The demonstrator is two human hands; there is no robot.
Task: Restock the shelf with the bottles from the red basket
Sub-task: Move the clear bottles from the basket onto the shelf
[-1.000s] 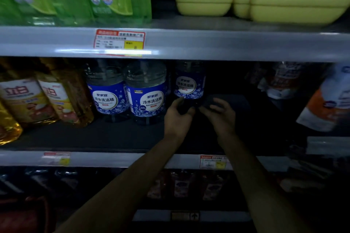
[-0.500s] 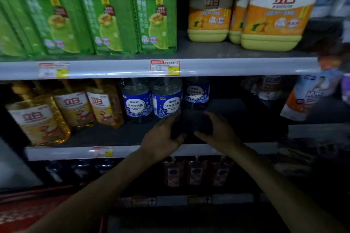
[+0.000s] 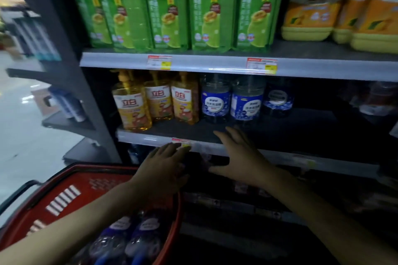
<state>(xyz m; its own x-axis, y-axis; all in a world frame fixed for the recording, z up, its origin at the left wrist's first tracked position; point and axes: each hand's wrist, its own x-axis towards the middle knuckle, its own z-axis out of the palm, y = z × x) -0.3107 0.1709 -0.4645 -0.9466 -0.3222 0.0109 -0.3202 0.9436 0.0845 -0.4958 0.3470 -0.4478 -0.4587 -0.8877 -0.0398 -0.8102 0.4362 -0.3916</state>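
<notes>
Your left hand (image 3: 165,168) and right hand (image 3: 239,157) empty, fingers spread, blue-labelled detergent bottles (image 3: 215,101) on the shelf (image 3: 140,135) beyond your fingertips, spare bottles (image 3: 129,241) in the red basket (image 3: 64,196) under your left forearm

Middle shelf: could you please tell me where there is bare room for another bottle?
Bare deck lies right of the set-back blue bottle, up to the dim goods far right. Left end is crowded: yellow bottles, then blue bottles.
</notes>
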